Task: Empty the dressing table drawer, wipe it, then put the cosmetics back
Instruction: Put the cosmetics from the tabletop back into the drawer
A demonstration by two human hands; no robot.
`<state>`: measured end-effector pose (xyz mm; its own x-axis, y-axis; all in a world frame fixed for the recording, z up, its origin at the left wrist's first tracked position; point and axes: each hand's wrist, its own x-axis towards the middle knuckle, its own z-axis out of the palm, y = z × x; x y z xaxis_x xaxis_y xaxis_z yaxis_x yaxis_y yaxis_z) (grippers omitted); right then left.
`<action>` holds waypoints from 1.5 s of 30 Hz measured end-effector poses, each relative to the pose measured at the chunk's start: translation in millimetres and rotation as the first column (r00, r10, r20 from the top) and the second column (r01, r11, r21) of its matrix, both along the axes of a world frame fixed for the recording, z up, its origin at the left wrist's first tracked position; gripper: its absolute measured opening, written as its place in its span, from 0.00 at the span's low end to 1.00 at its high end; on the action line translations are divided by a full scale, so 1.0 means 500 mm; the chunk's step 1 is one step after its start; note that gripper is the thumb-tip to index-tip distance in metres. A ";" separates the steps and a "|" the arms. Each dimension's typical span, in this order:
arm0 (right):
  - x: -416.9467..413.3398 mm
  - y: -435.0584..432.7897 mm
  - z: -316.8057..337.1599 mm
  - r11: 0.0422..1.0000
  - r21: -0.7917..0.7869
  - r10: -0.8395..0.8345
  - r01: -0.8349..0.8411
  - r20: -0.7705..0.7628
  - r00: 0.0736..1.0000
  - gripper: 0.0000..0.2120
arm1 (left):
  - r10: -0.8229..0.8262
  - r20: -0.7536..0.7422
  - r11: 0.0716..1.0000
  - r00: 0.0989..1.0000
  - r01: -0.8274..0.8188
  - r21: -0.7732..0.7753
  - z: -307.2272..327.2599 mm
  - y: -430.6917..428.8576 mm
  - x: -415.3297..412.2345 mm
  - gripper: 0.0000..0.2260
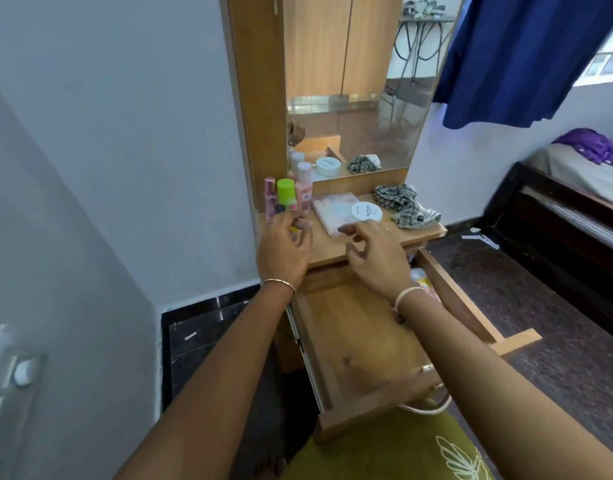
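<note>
Over the counter (328, 250), both hands hover among the cosmetics (333, 210): right hand (374, 259) loose-fingered by the jar (366, 212); whether the left hand (283, 249) pinches anything I cannot tell. Drawer (339, 327) open, nearly bare. A careless brush could topple the upright bottles (286, 195).

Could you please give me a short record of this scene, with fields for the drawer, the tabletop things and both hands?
drawer: pulled open, floor mostly bare, some items at back right
bottles: upright, clustered at tabletop left rear
palette: flat on tabletop, white jar on it
cloth: crumpled, tabletop right
left hand: beside bottles, fingers curled, grip unclear
right hand: open, over the palette's near edge
</note>
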<state>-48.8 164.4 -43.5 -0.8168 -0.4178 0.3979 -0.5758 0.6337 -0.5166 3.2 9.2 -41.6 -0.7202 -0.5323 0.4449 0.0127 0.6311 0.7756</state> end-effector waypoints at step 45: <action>-0.045 -0.038 0.005 0.936 -0.347 -0.006 0.062 0.160 0.987 0.12 | -0.203 0.077 0.969 0.976 0.189 0.161 -0.019 -0.056 -0.043 0.15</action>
<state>-71.1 145.2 -41.3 -0.8908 -0.2456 0.3822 -0.4530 0.4147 -0.7892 -18.3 -18.9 -51.1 -0.8512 -0.4330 0.2967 0.0483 0.4983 0.8657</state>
